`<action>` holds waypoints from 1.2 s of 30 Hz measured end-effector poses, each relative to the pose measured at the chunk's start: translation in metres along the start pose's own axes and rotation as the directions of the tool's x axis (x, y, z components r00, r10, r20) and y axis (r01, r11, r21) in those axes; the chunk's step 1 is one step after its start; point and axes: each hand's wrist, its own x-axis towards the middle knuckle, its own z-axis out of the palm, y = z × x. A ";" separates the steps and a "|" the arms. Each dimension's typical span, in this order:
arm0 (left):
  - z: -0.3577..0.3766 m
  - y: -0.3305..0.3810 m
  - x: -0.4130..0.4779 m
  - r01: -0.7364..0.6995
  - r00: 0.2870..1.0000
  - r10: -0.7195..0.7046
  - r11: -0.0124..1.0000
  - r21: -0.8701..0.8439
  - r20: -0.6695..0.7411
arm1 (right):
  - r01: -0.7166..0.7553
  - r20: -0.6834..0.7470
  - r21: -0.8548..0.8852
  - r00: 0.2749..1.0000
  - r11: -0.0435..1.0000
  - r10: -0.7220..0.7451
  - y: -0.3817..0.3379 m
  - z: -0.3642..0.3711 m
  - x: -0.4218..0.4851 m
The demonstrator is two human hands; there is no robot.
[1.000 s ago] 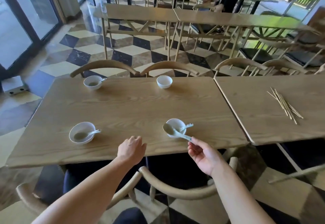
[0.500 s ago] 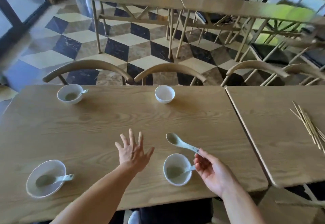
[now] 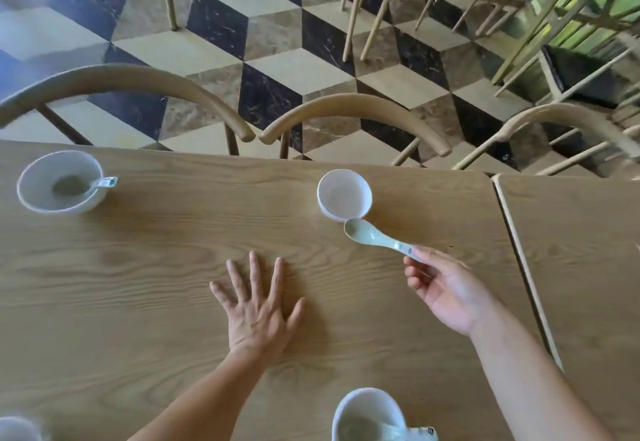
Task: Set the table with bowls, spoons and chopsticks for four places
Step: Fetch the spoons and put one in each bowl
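On the light wooden table [image 3: 145, 267] with its wavy grain, the left hand [image 3: 258, 312] lies flat, palm down, fingers spread wide and holding nothing. The right hand [image 3: 446, 293] is raised over the table farther right, palm turned up, pinching the end of the handle of a pale green ceramic soup spoon [image 3: 375, 236] between thumb and fingertips. The scoop of that spoon points toward the far edge and sits just beside the near rim of a small empty white bowl [image 3: 344, 195]; whether they touch cannot be told. At the far left stands a second white bowl [image 3: 60, 181] with a spoon already in it [image 3: 100, 184], the handle resting over its right rim. At the bottom edge, near the right forearm, a third white bowl [image 3: 369, 416] also holds a spoon, and a sliver of a fourth bowl [image 3: 17, 428] shows at the bottom left corner. A second wooden table [image 3: 581, 267] butts against the first on the right. Curved wooden chair backs [image 3: 353, 108] line the far side, over a floor of black, cream and brown cube-pattern tiles [image 3: 277, 42].
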 end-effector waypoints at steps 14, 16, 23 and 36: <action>0.010 -0.002 0.002 -0.001 0.997 0.000 1.000 -0.012 -0.074 | -0.067 0.044 -0.113 0.996 0.991 0.073 -0.038 0.035 0.107; 0.010 -0.003 0.005 0.000 0.998 -0.001 1.000 -0.017 -0.070 | -0.065 0.032 -0.150 0.997 0.987 0.071 -0.041 0.039 0.115; 0.013 -0.002 0.004 0.016 0.997 -0.017 1.000 -0.009 -0.080 | -0.023 -0.041 -0.226 0.999 0.974 0.014 -0.050 0.040 0.134; 0.006 -0.001 0.000 0.012 0.998 -0.009 0.999 0.032 -0.066 | -0.009 -0.179 -0.410 0.981 0.912 -0.071 -0.023 -0.015 0.088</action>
